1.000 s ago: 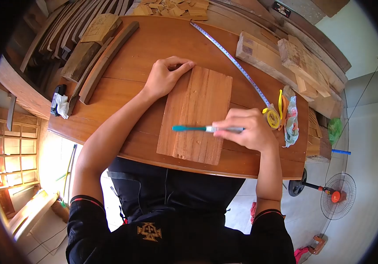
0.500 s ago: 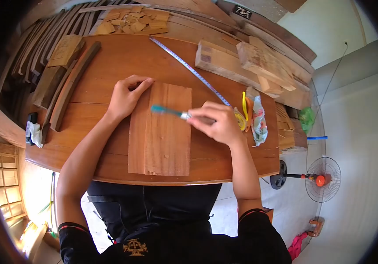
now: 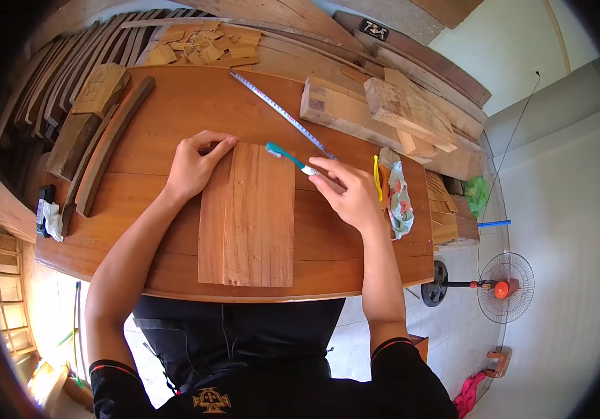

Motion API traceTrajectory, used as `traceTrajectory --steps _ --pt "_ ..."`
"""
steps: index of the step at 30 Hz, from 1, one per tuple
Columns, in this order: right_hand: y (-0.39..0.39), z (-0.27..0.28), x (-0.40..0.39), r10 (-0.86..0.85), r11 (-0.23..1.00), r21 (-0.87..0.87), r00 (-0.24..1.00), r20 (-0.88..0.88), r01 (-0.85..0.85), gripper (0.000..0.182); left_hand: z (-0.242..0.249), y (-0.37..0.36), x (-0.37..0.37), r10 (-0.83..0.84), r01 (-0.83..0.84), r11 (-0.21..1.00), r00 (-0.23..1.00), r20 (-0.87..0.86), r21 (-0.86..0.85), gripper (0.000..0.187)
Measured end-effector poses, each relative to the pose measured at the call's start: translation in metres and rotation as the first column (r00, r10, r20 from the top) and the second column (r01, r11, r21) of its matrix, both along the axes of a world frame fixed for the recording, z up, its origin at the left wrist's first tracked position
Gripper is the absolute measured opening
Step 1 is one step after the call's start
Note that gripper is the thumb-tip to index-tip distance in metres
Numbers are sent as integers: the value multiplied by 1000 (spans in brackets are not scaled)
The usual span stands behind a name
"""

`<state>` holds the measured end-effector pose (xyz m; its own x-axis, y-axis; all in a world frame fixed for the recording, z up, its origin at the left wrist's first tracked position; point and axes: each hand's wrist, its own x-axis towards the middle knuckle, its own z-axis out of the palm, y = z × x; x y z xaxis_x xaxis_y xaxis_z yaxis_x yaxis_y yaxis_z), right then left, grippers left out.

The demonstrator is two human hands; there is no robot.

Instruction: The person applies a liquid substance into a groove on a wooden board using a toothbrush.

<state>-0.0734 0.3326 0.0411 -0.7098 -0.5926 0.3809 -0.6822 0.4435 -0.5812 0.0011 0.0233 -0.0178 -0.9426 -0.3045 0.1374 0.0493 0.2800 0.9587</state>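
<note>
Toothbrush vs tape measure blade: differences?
Hold: the toothbrush is in the right hand; the tape measure blade is in neither hand, stretched out over the table.
Colour: the toothbrush is teal and white; the blade is pale with dark markings.
Length: the blade's visible run looks longer than the toothbrush.
Shared: both are long and narrow.

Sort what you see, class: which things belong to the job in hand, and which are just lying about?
Seem to belong to the job:
toothbrush, held in the right grip
wooden board
table beneath it

Seem to be just lying about:
measuring tape
wood scraps
fan
green bag
</note>
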Motion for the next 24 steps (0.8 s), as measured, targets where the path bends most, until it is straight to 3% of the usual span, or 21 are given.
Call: traceTrajectory --steps 3,4,7,10,11,12,14,17,18,20,21,22,24 --pt "-2 1 5 188 982 -9 980 -59 -189 23 -6 -1 -3 -5 5 1000 1000 -29 9 29" --pt "0 6 11 255 964 38 958 133 -262 22 -6 0 -3 -5 5 1000 1000 -25 15 29" --pt "1 13 17 431 878 88 858 280 -470 20 -4 -2 -1 -2 2 1000 1000 -14 5 29" --pt "5 10 8 355 929 19 906 231 -369 21 -5 -2 0 0 0 1000 1000 -10 -11 29" --pt "6 4 1 268 959 63 954 131 -278 22 -4 -2 0 -2 2 1000 1000 -3 -5 29" --pt "3 1 1 204 979 -17 973 112 -203 23 -3 -2 -1 -6 6 1000 1000 0 0 29" --pt "2 3 5 210 977 -4 973 96 -211 23 -5 -1 -3 -7 8 1000 1000 -26 25 29" --pt "3 16 13 465 827 71 750 470 -558 23 -11 -2 -3 2 -1 1000 999 -42 32 29" --pt "0 17 17 489 816 57 741 461 -575 22 -9 -2 -3 1 0 1000 999 -42 25 29" --pt "6 15 10 467 851 41 790 398 -523 27 -5 -2 -2 -6 6 1000 1000 -14 17 29" --pt "5 9 4 458 883 -50 830 319 -468 26 -3 -1 0 -6 6 1000 1000 2 18 29" --pt "8 7 2 344 938 -54 901 265 -342 25 -4 -1 0 -9 8 1000 1000 6 27 29" --pt "11 8 -3 58 994 69 944 324 -85 25 -4 -1 -1 -16 16 999 1000 3 40 29"
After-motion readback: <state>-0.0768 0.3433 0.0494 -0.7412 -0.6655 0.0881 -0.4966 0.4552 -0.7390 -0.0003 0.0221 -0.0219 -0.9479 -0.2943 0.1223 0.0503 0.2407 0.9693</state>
